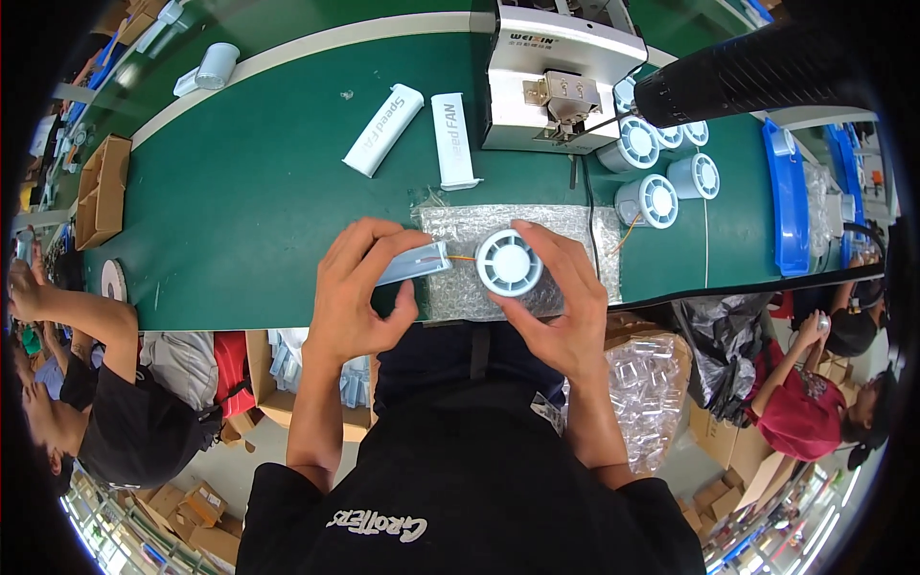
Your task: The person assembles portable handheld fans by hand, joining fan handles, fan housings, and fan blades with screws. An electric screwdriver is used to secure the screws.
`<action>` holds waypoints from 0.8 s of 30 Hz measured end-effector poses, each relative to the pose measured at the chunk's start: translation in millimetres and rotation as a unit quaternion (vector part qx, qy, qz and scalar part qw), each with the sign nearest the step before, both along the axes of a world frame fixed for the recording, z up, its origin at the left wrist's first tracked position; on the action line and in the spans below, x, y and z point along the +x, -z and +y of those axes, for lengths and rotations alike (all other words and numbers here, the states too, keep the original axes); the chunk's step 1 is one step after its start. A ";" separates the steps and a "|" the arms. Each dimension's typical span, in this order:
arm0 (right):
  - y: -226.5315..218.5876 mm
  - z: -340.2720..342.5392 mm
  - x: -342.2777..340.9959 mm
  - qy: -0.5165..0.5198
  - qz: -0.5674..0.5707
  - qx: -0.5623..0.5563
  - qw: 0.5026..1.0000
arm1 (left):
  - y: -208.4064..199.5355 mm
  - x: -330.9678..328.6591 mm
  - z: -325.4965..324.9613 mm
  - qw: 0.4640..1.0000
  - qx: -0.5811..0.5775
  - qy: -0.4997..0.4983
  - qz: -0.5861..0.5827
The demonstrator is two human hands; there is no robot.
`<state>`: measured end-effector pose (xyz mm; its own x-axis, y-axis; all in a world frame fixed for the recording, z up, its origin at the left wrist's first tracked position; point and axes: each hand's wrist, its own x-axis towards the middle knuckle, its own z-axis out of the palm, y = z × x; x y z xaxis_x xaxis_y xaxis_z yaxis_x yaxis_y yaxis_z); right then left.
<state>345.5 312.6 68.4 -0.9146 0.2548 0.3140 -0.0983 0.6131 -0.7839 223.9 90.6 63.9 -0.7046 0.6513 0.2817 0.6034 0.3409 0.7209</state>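
Note:
My left hand [369,287] grips a pale blue handle shell [418,262], its hollow end facing right. Between thumb and fingers, my right hand [563,302] holds a round, light blue fan head [509,263] with a slotted grille turned up. Thin orange and yellow wires [462,257] run from the shell to the fan head. Both pieces are over a sheet of bubble wrap [450,299] near the table's front edge. Beyond it, two printed pale handle pieces [454,141] lie on the green table [240,192].
A metal machine [537,81] stands at the back, with a black electric screwdriver [728,81] hanging to its right. Several fan heads [659,201] sit beside it. A blue tray [788,211] is at the right, a cardboard box [102,192] at the left. Other people work on both sides.

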 end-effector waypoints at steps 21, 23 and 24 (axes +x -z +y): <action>8.2 -2.4 7.2 0.076 0.079 -0.110 0.988 | -22.7 -47.9 -26.4 0.986 0.159 -0.026 -0.036; 14.7 18.1 15.3 0.236 0.125 -0.072 0.961 | -26.4 -65.6 -14.6 0.994 0.051 -0.096 -0.028; 11.4 25.3 14.2 0.293 0.101 -0.001 0.951 | -26.0 -74.1 -2.4 0.994 0.039 -0.094 -0.026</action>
